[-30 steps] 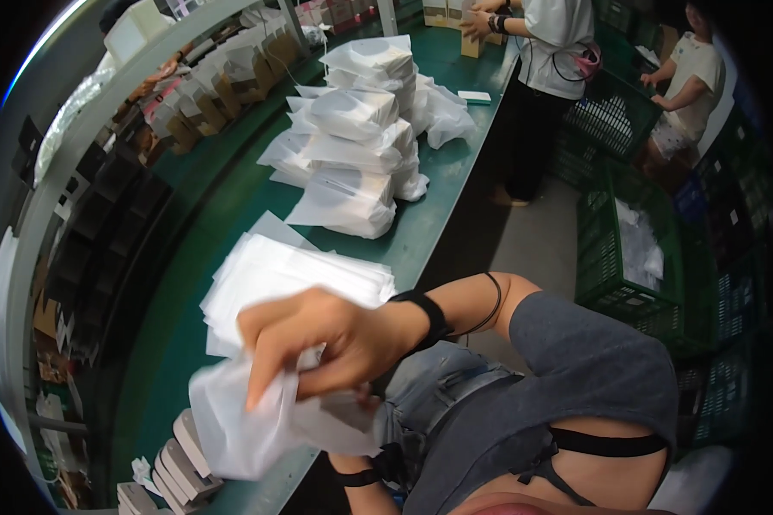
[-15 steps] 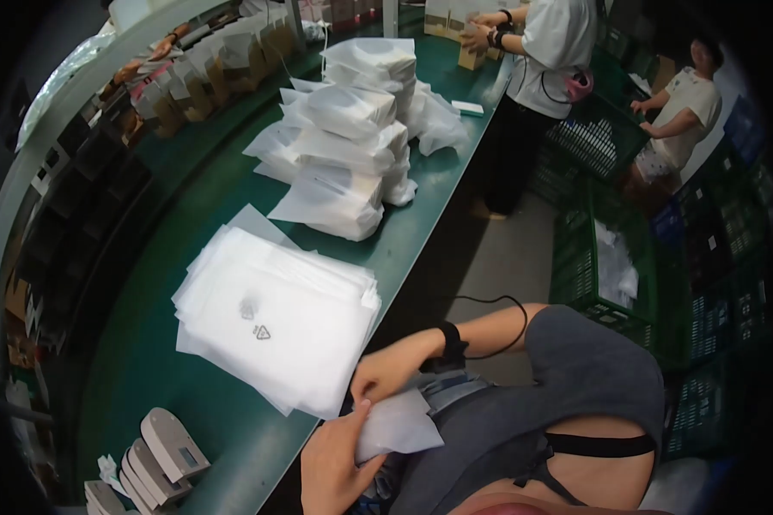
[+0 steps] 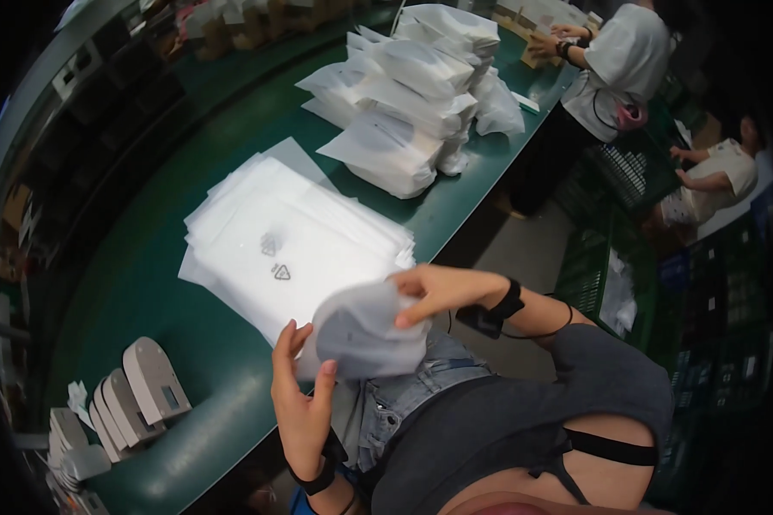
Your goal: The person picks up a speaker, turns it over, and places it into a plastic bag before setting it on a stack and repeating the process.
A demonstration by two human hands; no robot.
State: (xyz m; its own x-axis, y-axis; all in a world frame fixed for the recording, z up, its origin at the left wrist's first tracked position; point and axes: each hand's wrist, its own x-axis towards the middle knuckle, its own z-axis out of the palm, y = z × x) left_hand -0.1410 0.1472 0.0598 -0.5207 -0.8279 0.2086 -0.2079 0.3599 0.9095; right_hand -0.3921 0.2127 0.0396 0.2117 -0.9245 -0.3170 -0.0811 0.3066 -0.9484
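In front of me, above my lap and next to the bench edge, is a frosted white plastic bag point(image 3: 369, 343), folded over into a rounded shape. A greyish rounded form shows through it; I cannot make out what it is. My right hand point(image 3: 447, 296) pinches the bag's upper right side between thumb and fingers. At its lower left, my left hand point(image 3: 305, 412) cups the edge, thumb in front and fingers raised beside it. Just beyond lies a stack of flat frosted bags point(image 3: 292, 232) on the green bench point(image 3: 223, 386).
Filled white bags point(image 3: 404, 103) are piled farther along the bench. Several pale devices with rounded ends point(image 3: 150, 382) stand at the near left. A co-worker point(image 3: 623, 69) handles boxes at the far end. Another person point(image 3: 713, 180) is by green crates point(image 3: 584, 266) on the right.
Both hands have spread apart, and the bag has risen and turned broadside between them. My right hand has moved right and up. The view has shifted, too.
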